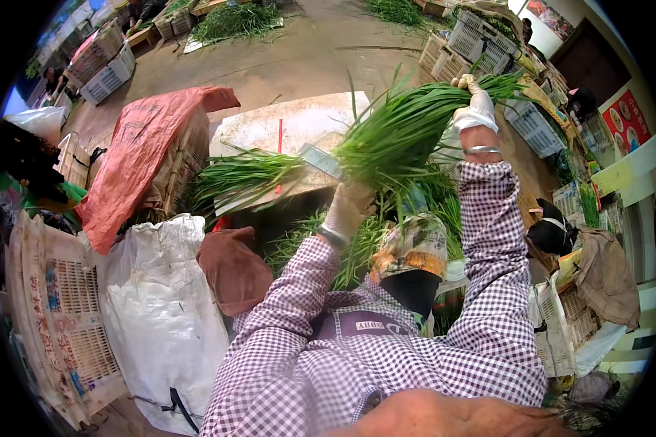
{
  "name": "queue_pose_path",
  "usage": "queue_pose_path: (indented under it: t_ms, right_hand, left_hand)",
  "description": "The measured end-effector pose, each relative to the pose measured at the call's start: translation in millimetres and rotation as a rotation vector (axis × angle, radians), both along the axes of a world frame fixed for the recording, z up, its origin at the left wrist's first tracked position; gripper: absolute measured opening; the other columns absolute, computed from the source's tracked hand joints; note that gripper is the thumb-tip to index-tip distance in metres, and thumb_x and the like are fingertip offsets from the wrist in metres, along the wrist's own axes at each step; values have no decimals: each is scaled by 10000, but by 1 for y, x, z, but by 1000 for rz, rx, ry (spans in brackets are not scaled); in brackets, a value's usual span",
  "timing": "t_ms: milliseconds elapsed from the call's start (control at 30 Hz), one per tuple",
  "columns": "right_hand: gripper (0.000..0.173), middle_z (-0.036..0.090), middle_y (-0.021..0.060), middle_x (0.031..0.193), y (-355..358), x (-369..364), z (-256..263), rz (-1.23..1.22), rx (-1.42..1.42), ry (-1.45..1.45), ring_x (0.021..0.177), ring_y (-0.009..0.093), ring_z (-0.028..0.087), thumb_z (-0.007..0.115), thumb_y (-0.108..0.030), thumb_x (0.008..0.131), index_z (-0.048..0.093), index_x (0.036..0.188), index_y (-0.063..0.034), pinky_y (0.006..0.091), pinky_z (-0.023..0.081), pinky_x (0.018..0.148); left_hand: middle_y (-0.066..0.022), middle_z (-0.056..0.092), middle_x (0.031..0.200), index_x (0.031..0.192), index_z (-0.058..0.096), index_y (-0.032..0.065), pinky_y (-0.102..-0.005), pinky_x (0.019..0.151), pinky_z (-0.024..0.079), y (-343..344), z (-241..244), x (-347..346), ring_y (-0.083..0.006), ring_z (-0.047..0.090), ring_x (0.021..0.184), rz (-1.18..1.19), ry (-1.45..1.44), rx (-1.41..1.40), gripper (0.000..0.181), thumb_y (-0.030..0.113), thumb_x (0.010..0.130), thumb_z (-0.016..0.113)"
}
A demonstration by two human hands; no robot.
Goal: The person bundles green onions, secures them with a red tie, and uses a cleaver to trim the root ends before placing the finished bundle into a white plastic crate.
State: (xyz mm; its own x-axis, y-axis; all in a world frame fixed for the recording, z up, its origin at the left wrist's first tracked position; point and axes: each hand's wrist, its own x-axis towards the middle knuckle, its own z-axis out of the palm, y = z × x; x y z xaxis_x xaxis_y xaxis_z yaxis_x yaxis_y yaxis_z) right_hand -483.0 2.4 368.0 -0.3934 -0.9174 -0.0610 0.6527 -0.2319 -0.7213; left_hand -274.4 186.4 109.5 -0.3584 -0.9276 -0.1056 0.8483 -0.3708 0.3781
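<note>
My right hand, in a pale glove, grips a large bunch of garlic chives near one end and holds it raised over the work board. My left hand, also gloved, is at the bunch's lower end; its fingers are blurred and partly hidden. A second bunch of chives lies on the left part of the whitish work board, which carries a red stripe. Between the two bunches is a flat metal plate. Loose chives lie below my left hand, close to my body.
At left stand a crate under a red woven sheet, a white sack and plastic crates. More crates are stacked at right. Chive heaps lie on the floor ahead. A person is at far left.
</note>
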Motion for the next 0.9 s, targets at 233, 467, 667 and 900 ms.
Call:
queue_pose_path:
  t_ms: [233, 467, 667, 900]
  right_hand:
    - [101, 590, 84, 812, 38, 26, -2, -15, -25, -8, 792, 240, 611, 648, -82, 901, 587, 862, -12, 392, 538, 781]
    - [92, 593, 77, 817, 59, 16, 1, 51, -59, -7, 804, 241, 611, 676, -63, 871, 593, 869, -22, 408, 543, 789]
    - [121, 605, 52, 774, 58, 6, 2, 39, -31, -28, 788, 222, 619, 700, -88, 862, 601, 850, -21, 419, 555, 790]
    - [119, 591, 52, 758, 27, -19, -24, 77, -65, -38, 775, 235, 605, 688, -91, 871, 600, 831, -21, 393, 554, 779]
  left_hand:
    - [-102, 270, 1551, 1510, 193, 97, -526, 1167, 126, 17, -23, -25, -299, 178, 1448, -28, -256, 100, 832, 598, 916, 490]
    - [-53, 535, 1338, 1341, 477, 64, -417, 1122, 262, 1, -7, -29, -234, 429, 1281, 180, -11, 65, 573, 258, 856, 713]
    - [-100, 587, 1232, 1253, 525, 48, -487, 985, 418, 16, 10, -13, -285, 543, 1136, 144, -22, -118, 443, 196, 853, 642]
    - [-100, 644, 1120, 1108, 604, 50, -541, 935, 454, 21, 18, 4, -298, 592, 1057, 29, 10, 123, 302, 218, 857, 617]
